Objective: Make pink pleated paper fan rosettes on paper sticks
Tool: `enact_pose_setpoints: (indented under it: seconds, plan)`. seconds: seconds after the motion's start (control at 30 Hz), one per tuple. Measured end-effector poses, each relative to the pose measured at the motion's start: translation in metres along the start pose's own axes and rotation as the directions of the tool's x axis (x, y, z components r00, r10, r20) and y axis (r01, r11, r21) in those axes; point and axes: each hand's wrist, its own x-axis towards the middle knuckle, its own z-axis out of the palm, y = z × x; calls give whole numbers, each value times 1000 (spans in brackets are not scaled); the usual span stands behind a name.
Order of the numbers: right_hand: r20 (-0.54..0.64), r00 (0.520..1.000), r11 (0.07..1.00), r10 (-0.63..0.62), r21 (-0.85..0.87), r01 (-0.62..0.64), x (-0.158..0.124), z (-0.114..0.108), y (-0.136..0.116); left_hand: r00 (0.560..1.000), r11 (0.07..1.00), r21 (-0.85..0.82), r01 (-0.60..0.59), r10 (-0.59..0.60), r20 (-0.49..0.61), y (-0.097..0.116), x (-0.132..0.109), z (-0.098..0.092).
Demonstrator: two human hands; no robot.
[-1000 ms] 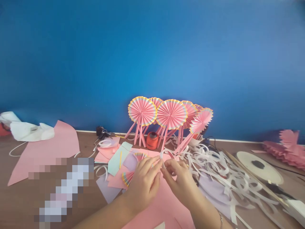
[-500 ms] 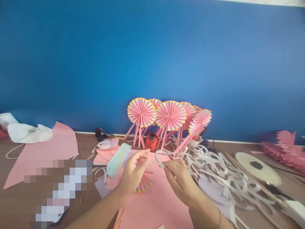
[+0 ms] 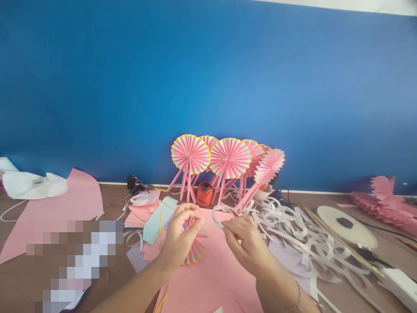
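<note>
My right hand pinches a curled white strip, whose loop rises from the fingertips. My left hand faces it, thumb and fingers closed together. A faint, thin pale strip spans the gap between the two hands, reaching the left thumb. Below and partly behind my left hand lies a pleated pink paper fan with a yellow and blue edge. It rests on large pink paper sheets. Part of the fan is hidden by the left fingers.
Several finished pink paper fans on sticks lean against the blue wall, by an orange tape measure. A tangle of white strips lies right, beside a tape roll. Paper scraps lie left; pink pleated paper sits far right.
The view has turned slightly right, so the background shifts left. My left fingertips have drawn in lower and closer together, and the pale strip between the hands shows more clearly.
</note>
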Motion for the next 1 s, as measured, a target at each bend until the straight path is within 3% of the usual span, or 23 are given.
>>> enact_pose_setpoints:
  seconds: [0.33,0.43,0.53,0.63,0.7,0.73,0.77,0.83,0.9,1.0]
  plan:
    - [-15,999,999,-50,-5,50,0,-6,3,999,999,-4,-45,44,-15,2,0,-2]
    - [-63,998,997,18,74,-13,0,-3,-1,997,998,17,-60,61,-41,6,-6,2]
    - [-58,984,940,170,308,-145,1,2,-2,993,996,45,-83,86,-76,6,-11,4]
    - [-62,943,851,327,453,-265,3,2,12,974,992,50,-112,119,-191,-1,-5,-4]
    - [-146,896,870,420,345,-351,3,-2,28,927,995,10,-96,93,-362,-8,5,-14]
    - [-141,894,896,425,202,-395,3,-4,37,911,997,-33,-74,54,-409,-11,12,-19]
    - [-131,901,910,414,35,-413,2,-6,45,914,997,-68,-46,14,-405,-14,17,-23]
    - [-112,906,902,409,-101,-420,-1,-8,56,954,992,-113,55,-85,-289,-16,25,-26]
    - [-115,906,892,407,-161,-422,-6,-6,58,977,985,-113,128,-145,-158,-15,26,-23]
    - [-133,924,905,359,-194,-380,-9,1,46,990,987,-80,139,-141,-27,-11,19,-12]
